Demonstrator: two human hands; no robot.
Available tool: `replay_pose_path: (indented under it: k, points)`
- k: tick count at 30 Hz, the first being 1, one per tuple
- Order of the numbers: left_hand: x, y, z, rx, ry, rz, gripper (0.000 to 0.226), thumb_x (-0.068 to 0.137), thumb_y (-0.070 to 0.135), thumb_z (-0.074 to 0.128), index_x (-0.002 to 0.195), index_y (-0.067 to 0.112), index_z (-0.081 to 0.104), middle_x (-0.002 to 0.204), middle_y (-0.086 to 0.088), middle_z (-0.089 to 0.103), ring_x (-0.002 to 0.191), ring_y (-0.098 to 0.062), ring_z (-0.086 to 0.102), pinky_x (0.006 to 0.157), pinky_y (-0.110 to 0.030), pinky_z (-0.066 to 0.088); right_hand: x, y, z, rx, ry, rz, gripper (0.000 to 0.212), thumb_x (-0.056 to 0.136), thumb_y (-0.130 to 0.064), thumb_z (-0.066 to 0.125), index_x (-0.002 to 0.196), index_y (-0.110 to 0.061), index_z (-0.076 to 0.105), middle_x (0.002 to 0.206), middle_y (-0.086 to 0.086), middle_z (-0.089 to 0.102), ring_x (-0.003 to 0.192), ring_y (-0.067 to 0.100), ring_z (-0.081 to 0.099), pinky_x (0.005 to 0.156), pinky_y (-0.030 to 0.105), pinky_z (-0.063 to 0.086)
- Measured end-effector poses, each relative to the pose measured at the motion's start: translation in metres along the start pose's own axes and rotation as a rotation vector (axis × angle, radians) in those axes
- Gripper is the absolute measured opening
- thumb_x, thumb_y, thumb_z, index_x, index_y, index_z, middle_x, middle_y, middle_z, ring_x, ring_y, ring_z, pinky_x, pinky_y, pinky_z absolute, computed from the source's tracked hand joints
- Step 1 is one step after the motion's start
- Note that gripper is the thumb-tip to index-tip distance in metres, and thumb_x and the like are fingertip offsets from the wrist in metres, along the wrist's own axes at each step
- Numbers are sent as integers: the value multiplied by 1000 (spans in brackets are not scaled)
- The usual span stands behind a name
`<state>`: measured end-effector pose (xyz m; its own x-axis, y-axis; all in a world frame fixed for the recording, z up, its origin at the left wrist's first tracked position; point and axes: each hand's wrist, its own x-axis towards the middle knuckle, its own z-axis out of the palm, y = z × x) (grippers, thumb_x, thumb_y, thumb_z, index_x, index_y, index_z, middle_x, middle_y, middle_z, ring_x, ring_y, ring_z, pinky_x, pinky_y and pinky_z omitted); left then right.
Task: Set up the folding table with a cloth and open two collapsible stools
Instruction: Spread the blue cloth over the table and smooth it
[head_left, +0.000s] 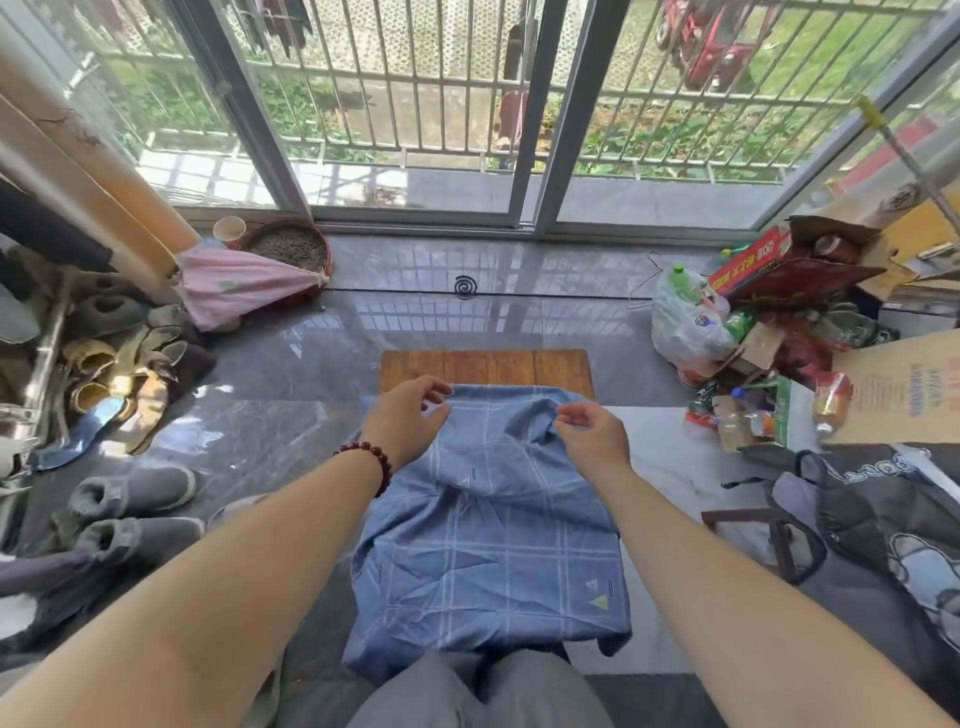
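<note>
Blue cloth (488, 545) (creased) probably covers wooden table (485, 366).

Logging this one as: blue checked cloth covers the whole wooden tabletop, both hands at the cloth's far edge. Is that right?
Not quite. The head view shows the cloth stops short: a strip of wooden tabletop beyond it is bare. The left hand and right hand are at its far edge, as stated.

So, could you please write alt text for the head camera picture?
A blue checked cloth covers most of a small wooden table; the left hand and right hand are at the cloth's far edge. Shoes lie left, bags right.
</note>
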<state>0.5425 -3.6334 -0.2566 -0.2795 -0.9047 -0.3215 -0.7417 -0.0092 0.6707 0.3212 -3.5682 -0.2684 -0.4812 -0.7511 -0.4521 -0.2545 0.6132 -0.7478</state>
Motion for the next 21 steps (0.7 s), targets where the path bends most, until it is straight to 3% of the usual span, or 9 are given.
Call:
replay_pose_path:
  k: [4, 10, 12, 17, 21]
  points:
    - [11, -13, 20, 12, -15, 13, 19, 92, 23, 57, 110, 18, 60, 98, 8, 59, 95, -12, 57, 86, -27, 46, 17, 9, 18, -5, -40, -23, 15, 86, -6, 62, 99, -7, 68, 92, 3, 64, 85, 13, 58, 72, 20, 42]
    - [47, -52, 66, 123, -24, -13, 14, 92, 29, 53, 101, 24, 63, 96, 11, 64, 93, -13, 60, 84, -42, 51, 63, 50, 59, -11, -96, -23, 11, 86, -12, 61, 84, -23, 63, 87, -1, 65, 81, 14, 62, 76, 27, 50]
    - [56, -62, 78, 197, 16, -12, 12, 91, 33, 53, 94, 28, 64, 93, 15, 66, 92, -14, 62, 88, -46, 47, 74, 59, 69, -14, -101, -35, 9, 87, -12, 61, 87, -20, 64, 89, 0, 65, 79, 11, 59, 72, 24, 48]
    - [88, -96, 126, 284, -10, -34, 12, 92, 32, 53, 94, 27, 64, 96, 14, 66, 98, -13, 59, 104, -53, 27, 116, 103, 109, -14, -109, -1, 13, 88, -15, 59, 99, -17, 66, 95, -1, 66, 87, 10, 60, 81, 26, 49]
    - [118, -121, 163, 323, -18, -32, 12, 93, 32, 52, 95, 28, 63, 95, 13, 65, 101, -14, 55, 102, -47, 28, 146, 126, 134, -11, -109, 7, 18, 89, -15, 59, 106, -12, 65, 93, 0, 64, 84, 11, 58, 76, 25, 49]
